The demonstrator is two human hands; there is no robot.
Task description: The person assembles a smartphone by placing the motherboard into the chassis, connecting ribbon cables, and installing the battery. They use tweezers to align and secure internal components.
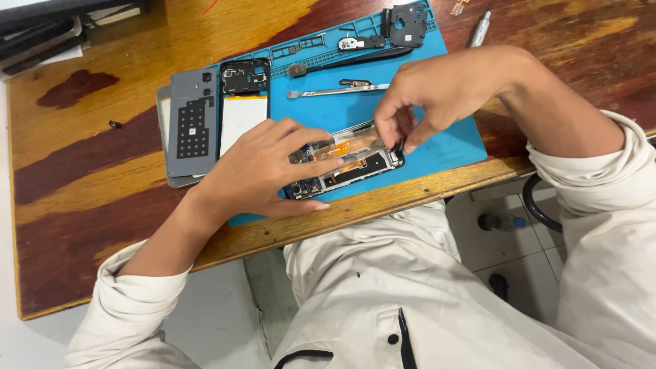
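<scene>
Opened phone (345, 162) on the blue mat (451, 147) near the desk's front edge; left hand (263, 171) pressed flat, steadying it; right hand (427, 96) pinching a small part at its end, calling for a careful lift

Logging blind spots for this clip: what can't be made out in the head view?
- What the right hand pinches at the opened phone: hidden by its own fingertips.
- The phone's left end: covered by the left hand.
- Small parts at the top of the blue mat: too small to identify.
- Dark items at the top left corner: cut by the frame edge.
</scene>
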